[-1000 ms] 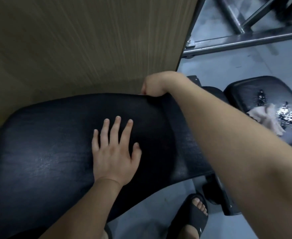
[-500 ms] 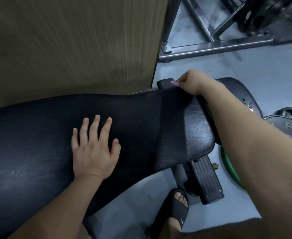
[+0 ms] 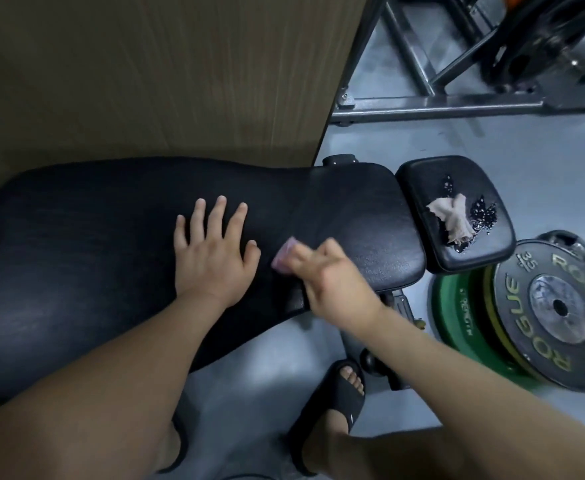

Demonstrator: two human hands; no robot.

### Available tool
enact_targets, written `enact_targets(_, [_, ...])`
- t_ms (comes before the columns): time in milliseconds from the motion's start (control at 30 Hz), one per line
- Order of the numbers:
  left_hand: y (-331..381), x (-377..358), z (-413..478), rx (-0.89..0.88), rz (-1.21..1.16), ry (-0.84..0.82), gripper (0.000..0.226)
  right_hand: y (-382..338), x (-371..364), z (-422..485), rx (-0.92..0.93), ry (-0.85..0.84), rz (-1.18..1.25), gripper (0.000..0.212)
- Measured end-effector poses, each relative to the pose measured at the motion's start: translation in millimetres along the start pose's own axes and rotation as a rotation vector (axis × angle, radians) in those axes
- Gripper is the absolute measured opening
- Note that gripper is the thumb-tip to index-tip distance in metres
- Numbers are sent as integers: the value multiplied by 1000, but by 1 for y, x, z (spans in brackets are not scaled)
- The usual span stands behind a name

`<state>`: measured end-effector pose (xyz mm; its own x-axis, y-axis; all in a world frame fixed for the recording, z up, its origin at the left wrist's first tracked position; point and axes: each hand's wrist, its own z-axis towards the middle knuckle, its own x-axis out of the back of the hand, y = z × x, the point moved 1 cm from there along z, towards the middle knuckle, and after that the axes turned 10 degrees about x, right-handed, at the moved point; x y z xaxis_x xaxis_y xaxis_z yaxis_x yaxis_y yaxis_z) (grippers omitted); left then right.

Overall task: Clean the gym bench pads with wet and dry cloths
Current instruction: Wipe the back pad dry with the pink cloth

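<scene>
Right hand has come from the far edge of the back pad to its near side, gripping a purple cloth. Left hand lies flat, fingers spread. Two pads, two cloths: the back pad runs left-right, its narrow end toward the seat pad, which bears the beige cloth.

Bare-armed hands and black sandals, seen from the wearer's own head.
The left hand and right hand run into forearms uncovered right to the picture's lower edge; the right hand is motion-blurred. A black slide sandal with one broad strap leaves the toes open and carries a small white mark on its side. A second black sandal peeks out beneath the left forearm.
</scene>
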<state>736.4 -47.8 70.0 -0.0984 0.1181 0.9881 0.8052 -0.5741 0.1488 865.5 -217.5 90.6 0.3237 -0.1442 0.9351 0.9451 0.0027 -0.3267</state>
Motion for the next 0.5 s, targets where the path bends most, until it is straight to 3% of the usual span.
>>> enact_targets(133, [-2,4,-1,-6,-14,-58,64,-3,11,-16,209,-54,-69,48])
enact_targets(333, [-28,38,1,-41,-153,-347,66,48,14,59,-258,79,-254,51])
enact_targets(500, [-62,60,-26,18,-79,-470,75,-46,-10,27,-74,31,-129,58])
